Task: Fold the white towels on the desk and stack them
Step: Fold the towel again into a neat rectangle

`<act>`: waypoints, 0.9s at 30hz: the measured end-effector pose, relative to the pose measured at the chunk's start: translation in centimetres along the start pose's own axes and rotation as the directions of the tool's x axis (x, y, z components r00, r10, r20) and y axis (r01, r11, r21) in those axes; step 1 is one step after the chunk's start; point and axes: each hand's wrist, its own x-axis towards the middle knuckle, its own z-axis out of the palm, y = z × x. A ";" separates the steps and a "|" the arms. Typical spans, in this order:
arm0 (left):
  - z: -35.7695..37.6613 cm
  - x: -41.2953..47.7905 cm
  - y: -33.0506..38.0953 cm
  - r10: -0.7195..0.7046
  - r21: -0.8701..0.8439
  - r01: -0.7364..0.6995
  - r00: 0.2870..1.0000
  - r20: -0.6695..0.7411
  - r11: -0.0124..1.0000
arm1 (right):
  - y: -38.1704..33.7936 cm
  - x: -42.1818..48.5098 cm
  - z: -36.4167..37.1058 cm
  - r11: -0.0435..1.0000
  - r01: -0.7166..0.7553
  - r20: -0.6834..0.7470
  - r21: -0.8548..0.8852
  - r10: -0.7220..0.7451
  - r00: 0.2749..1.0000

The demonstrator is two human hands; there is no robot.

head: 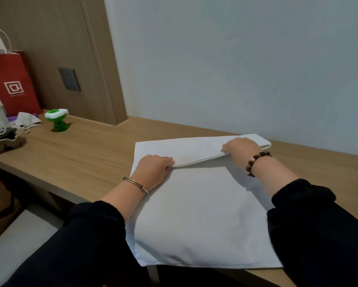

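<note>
- Gripping the folded-over hem of the white towel (200, 214), the left hand (155, 168) has its fingers curled tight on the hem's left end.
- The right hand (240, 150) curls over the hem's right end; I can't see its thumb.
- I read the towel's long axis as running from the desk's near edge toward the wall, with the far end doubled back toward me.
- The towel lies flat on the wooden desk (80, 154), its near edge slightly overhanging the front.
- A red bag (10, 83) and a green toy (56, 120) stand far left.
</note>
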 end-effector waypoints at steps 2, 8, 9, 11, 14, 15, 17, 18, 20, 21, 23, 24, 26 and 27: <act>-0.1 0.0 0.0 -0.008 0.003 0.008 1.000 0.022 1.000 | 0.6 -1.2 1.6 0.993 -0.021 0.024 0.117 0.018 1.000; -1.9 0.9 0.2 0.011 0.264 -0.052 0.988 0.154 0.963 | 1.4 -2.4 3.7 0.962 -0.050 -0.080 0.267 0.074 0.994; -2.1 0.8 0.3 0.026 0.294 -0.074 0.986 0.164 0.953 | 1.4 -2.5 3.7 0.968 -0.045 -0.114 0.249 0.075 0.991; -2.2 0.5 0.4 0.046 0.350 -0.114 0.979 0.198 0.930 | 1.2 -2.7 3.6 0.983 -0.022 -0.170 0.182 0.053 0.984; -1.7 -0.3 0.4 0.011 0.363 -0.099 0.971 0.237 0.927 | 1.1 -2.6 3.7 0.996 0.002 -0.185 0.094 0.015 0.983; -1.5 -0.4 0.4 0.000 0.343 -0.086 0.970 0.243 0.935 | 1.1 -2.4 3.6 0.996 -0.007 -0.171 0.084 0.021 0.985; -1.5 -0.3 0.5 -0.001 0.305 -0.078 0.968 0.250 0.949 | 1.1 -2.0 3.5 0.997 -0.026 -0.119 0.069 0.034 0.992; -1.6 -0.2 0.5 0.004 0.287 -0.075 0.971 0.240 0.955 | 1.1 -1.9 3.5 0.997 -0.035 -0.095 0.071 0.042 0.995; -2.1 0.0 0.3 0.017 0.254 -0.069 0.979 0.202 0.965 | 1.0 -1.8 3.2 0.992 -0.053 -0.062 0.115 0.060 0.996; -2.3 0.3 0.3 0.015 0.242 -0.063 0.981 0.194 0.968 | 1.0 -1.8 3.1 0.984 -0.062 -0.064 0.169 0.074 0.995; -2.5 1.3 0.4 -0.042 0.210 -0.003 0.976 0.211 0.978 | 0.7 -2.0 2.8 0.945 -0.072 -0.073 0.319 0.100 0.992; -2.4 2.3 0.6 -0.089 0.177 0.052 0.974 0.208 0.983 | 0.6 -2.1 2.7 0.926 -0.066 -0.080 0.373 0.103 0.991; -1.9 4.4 1.0 -0.157 0.101 0.142 0.974 0.166 0.985 | 0.4 -2.1 2.2 0.891 -0.069 -0.076 0.448 0.115 0.990; -1.3 5.3 1.4 -0.165 0.082 0.154 0.974 0.155 0.985 | 0.5 -2.0 2.2 0.881 -0.074 -0.065 0.468 0.118 0.991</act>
